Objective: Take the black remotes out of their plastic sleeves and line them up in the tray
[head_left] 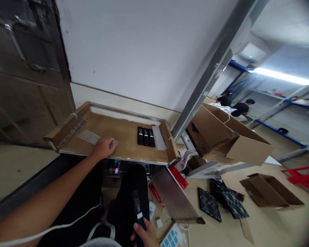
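My left hand (104,148) is closed over the cardboard-lined tray (110,127), pinching a small greyish, see-through piece of plastic (113,144) whose exact kind I cannot make out. Beside it, a stack of thin whitish sheets or sleeves (89,137) lies at the tray's left. My right hand (147,234) is low by my knee, wrapped round a black stick-shaped device (137,206) with a white label. Three similar black devices (145,136) lie side by side on the tray's right half, next to another whitish strip (159,138).
A large open cardboard box (221,137) stands right of the tray, by a grey metal post (211,72). On the floor are a smaller box (270,190), black patterned packages (221,200), a power strip (172,236) and a red stool (302,178). Two people (240,108) are far back.
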`<state>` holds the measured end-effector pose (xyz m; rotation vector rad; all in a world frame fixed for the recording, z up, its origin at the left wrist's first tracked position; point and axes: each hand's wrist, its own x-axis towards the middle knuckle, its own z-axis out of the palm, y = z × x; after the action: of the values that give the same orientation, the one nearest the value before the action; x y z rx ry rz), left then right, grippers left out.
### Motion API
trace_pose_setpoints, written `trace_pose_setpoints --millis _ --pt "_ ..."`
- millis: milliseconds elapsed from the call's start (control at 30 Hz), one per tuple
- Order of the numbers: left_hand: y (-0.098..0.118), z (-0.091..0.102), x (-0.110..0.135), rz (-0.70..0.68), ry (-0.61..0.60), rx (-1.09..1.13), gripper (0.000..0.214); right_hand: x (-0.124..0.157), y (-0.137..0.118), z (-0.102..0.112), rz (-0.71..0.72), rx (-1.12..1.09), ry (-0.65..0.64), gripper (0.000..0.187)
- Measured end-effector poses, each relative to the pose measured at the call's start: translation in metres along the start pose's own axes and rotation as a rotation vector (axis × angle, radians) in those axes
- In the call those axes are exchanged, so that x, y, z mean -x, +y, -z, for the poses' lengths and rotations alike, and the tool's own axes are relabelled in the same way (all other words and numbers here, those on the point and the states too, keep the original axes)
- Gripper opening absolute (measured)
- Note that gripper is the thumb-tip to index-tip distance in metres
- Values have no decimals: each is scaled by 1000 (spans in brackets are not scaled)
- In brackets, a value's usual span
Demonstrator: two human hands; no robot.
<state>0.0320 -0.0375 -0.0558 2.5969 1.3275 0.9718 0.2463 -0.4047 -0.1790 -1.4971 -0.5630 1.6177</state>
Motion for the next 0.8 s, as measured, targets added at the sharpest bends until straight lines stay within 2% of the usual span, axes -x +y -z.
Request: trace_pose_setpoints --millis 233,567,700,800 --pt "2 1 0 -7 17 -2 18 -1 2 6 -25 26 2 79" --pt "1 1 0 5 7 5 15 16 -15 -11 -19 -56 63 79" --pt "3 4 0 4 9 14 16 16 -16 -11 -44 -14 43 83" --pt "4 5 0 16 -8 14 16 17 -16 -9 -8 13 20 79"
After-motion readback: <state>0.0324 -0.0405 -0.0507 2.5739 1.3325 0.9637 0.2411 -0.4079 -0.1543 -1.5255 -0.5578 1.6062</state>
